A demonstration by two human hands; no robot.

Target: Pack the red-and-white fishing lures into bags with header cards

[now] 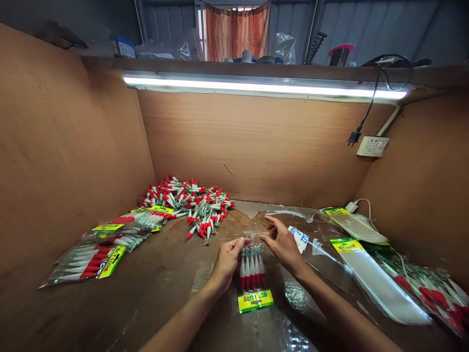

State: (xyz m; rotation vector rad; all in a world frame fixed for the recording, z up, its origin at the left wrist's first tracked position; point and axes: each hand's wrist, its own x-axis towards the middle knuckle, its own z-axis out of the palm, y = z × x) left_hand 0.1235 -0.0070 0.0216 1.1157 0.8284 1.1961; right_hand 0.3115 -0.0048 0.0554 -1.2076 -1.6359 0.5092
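A clear plastic bag of red-and-white fishing lures (pixel 252 271) lies in front of me, its yellow-green header card (pixel 255 300) toward me and upside down. Several lures stand side by side inside, hooks at the far end. My left hand (pixel 229 259) pinches the far left corner of the bag between thumb and fingers. On the other side, my right hand (pixel 284 244) has thumb and fingers apart, close to the bag's far right corner, with nothing visible in it. A white card with blue writing (pixel 298 238) lies just beyond the right hand.
A heap of loose lures (pixel 194 203) sits at the back left. Filled lure bags (pixel 88 261) are stacked at the left. Flat clear bags (pixel 381 278) and more lures (pixel 436 293) lie at the right. A plug (pixel 353 136) hangs near the socket (pixel 373 146).
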